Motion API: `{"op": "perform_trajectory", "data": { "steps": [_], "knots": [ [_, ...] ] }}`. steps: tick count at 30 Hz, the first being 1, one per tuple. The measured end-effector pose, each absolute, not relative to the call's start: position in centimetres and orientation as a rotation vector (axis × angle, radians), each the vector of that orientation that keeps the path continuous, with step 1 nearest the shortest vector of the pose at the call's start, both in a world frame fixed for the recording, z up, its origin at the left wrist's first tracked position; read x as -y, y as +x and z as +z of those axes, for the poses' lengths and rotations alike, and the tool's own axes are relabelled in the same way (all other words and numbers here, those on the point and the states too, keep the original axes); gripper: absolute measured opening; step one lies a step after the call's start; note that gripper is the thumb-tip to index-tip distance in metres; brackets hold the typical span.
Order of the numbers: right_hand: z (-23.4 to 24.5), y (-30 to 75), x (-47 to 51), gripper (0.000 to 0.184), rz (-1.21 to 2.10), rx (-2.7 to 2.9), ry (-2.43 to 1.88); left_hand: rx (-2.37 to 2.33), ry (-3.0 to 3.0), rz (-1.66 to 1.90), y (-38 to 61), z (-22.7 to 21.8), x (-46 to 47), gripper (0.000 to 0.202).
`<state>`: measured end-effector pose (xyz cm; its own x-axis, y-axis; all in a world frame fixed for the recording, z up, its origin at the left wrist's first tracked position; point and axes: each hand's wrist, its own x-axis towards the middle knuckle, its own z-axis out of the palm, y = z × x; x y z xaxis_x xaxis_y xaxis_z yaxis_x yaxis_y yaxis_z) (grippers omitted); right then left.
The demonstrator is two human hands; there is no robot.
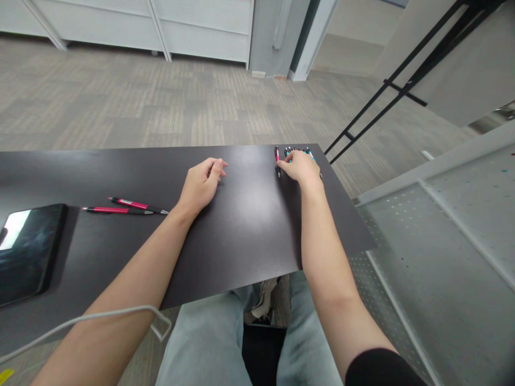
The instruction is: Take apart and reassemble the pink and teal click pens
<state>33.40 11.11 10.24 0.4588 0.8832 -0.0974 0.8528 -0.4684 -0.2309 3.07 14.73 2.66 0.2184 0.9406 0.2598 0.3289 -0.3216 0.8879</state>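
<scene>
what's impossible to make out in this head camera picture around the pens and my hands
Clustered pens, head view: count unclear; right hand partly covers them.
Left hand, head view: palm hidden by the hand itself.
Black device, head view: cut off by the left edge.
Two red pens, head view: any lettering is too small.

We have one view, from a camera worn on the head, set above and behind both the right hand (pixel 300 166) and the left hand (pixel 202 182). It faces forward and steeply down: nearest us, below the hands, come the legs (pixel 201 335), while the table (pixel 241 230) spreads under and between the hands at middle range. Past the hands, we look over its far edge to the floor (pixel 161 107) and, farthest, the panels (pixel 201 35). Left of the left hand, our frame cuts the black device (pixel 30 257).
</scene>
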Motion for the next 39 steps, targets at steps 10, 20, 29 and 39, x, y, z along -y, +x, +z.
{"op": "perform_trajectory", "data": {
  "steps": [10, 20, 29, 39],
  "knots": [
    [10.0, 33.4, -11.4, 0.026, 0.335, 1.622, -2.545, -1.197, 1.758, 1.072, 3.2, 3.2, -14.5, 0.042],
    [10.4, 34.2, -11.1, 0.022, 0.348, 1.529, -2.605, -1.172, 1.795, 1.087, 3.3, 3.1, -14.5, 0.061],
    [10.8, 34.7, -11.0, 0.024, 0.315, 1.444, -2.634, -1.164, 1.787, 1.09, 3.3, 3.2, -14.4, 0.064],
    [10.5, 36.0, -10.7, 0.024, 0.312, 1.425, -2.606, -1.159, 1.795, 1.091, 3.3, 3.4, -14.4, 0.065]
  ]
}}
